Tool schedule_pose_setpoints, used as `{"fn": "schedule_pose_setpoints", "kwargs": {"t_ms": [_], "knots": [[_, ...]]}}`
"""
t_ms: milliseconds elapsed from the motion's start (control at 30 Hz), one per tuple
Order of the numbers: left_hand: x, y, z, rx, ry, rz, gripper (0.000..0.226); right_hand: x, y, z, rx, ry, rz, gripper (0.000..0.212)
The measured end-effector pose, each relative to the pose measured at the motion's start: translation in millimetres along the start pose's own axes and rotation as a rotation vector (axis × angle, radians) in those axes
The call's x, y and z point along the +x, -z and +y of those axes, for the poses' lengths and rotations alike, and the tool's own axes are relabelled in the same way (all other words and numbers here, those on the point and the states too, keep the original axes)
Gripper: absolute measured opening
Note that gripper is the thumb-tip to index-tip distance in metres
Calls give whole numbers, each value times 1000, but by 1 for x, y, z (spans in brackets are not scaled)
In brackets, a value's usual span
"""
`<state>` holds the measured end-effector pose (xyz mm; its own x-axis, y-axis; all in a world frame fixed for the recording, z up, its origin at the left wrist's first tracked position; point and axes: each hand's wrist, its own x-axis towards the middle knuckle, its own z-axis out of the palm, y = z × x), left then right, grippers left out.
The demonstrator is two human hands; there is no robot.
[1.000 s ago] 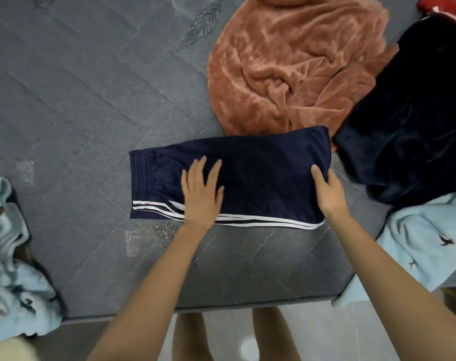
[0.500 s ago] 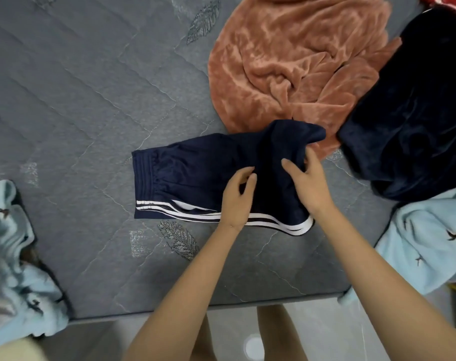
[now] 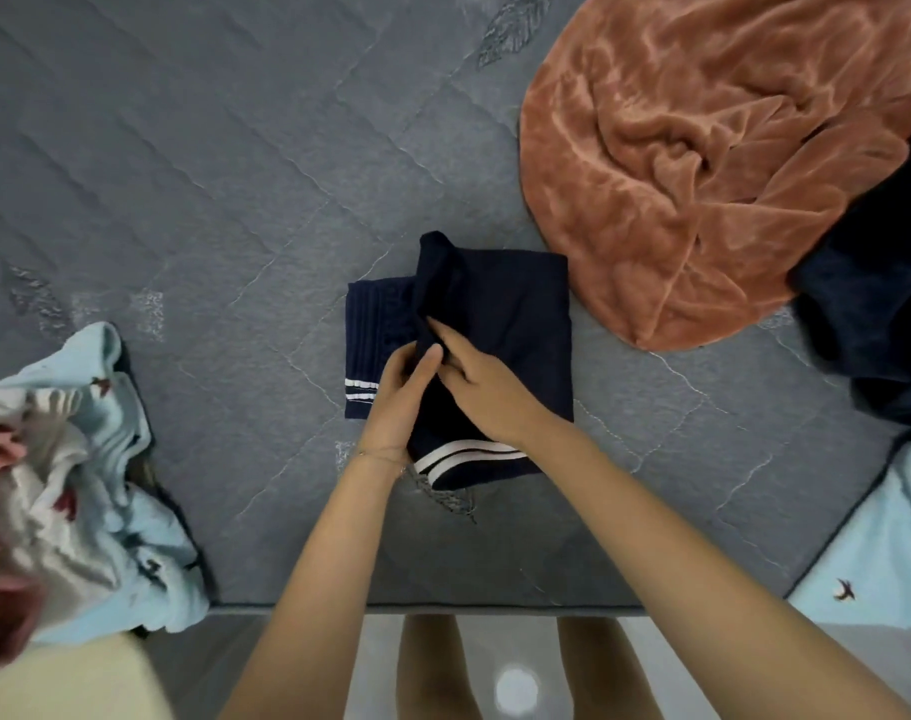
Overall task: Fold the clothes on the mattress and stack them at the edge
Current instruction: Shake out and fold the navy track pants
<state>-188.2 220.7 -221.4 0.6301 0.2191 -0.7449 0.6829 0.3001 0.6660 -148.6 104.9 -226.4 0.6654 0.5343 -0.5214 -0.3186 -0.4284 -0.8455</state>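
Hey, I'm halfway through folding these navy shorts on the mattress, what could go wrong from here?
The top layer of the navy shorts is bunched where your right hand and left hand pinch it, with one corner peaked up, so the fold may set crooked. The shorts' far corner lies close to the orange fleece, which might snag and drag when you move them.

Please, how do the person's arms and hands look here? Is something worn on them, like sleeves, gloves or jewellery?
Both arms are bare as far as the frame shows: no sleeves. The left hand and the right hand wear no gloves. A thin bracelet circles the left wrist; the right wrist shows nothing. No ring is visible.
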Motion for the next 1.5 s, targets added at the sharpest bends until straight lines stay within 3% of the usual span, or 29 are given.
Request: {"fn": "schedule_pose_setpoints", "kwargs": {"t_ms": [33,100,167,233,300,467,633,733,833,933,1000,1067,1133,1233,1400,1500], "knots": [[3,4,-1,50,-8,1,40,0,0,2,17,6,-18,54],[10,10,-4,96,-69,-3,26,-2,-1,3,66,21,22,57],[14,13,-3,79,-134,11,19,-4,-4,3,67,72,194,56],[20,22,2,39,-154,14,20,-2,-5,6,-99,155,375,52],[27,38,6,50,-167,33,22,6,-5,12,-357,194,430,51],[49,72,-5,466,-267,233,30,25,-13,41,-797,48,215,62],[57,74,-27,1027,-419,542,43,37,-22,63,-1009,26,143,63],[63,76,-32,1027,-364,634,59,39,-24,68,-1050,4,123,63],[66,78,-35,833,-230,562,61,39,-21,62,-933,53,122,62],[70,85,-32,702,-237,474,54,35,-12,54,-750,184,417,55],[73,91,-24,493,-141,360,46,34,-1,52,-629,117,655,61],[73,95,-18,379,-51,282,43,39,11,51,-379,-44,735,77],[75,97,-15,385,6,246,43,47,22,52,-85,-156,733,86],[78,97,-12,277,72,162,34,56,33,47,243,-299,703,73],[74,97,-7,249,73,95,58,53,45,43,435,-389,533,35],[69,111,7,281,42,-3,60,38,55,40,509,-452,239,48]]}}
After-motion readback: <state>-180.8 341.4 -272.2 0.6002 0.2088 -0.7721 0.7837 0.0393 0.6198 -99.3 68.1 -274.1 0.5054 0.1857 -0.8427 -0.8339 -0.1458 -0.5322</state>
